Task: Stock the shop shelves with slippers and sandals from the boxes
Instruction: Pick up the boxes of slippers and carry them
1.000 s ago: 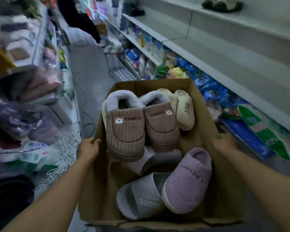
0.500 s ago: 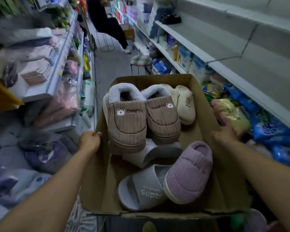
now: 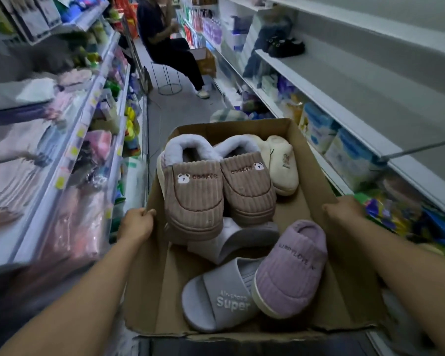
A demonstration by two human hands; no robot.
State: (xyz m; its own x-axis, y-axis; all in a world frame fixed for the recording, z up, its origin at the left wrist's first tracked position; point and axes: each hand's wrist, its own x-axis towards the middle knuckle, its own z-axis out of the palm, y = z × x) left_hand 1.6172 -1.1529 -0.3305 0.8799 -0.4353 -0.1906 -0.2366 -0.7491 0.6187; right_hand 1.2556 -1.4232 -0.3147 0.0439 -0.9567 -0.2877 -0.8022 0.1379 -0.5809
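Gripping opposite walls, the cardboard box [image 3: 316, 176] is held by left hand [image 3: 136, 223] and right hand [image 3: 343, 209]. Slippers [image 3: 193, 196] between the hands are judged light and soft; box walls likely flex.

Open cardboard box [image 3: 316, 181] of jumbled brown, cream, grey, purple slippers [image 3: 244, 191].

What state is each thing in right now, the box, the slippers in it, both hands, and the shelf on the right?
cardboard box: open-topped, gripped at both sides
left hand: grips the box's left wall
right hand: grips the box's right wall
brown slippers: paired, on top of the pile
purple slipper: lying over the grey slide
grey slide: partly covered
right shelf: mostly bare
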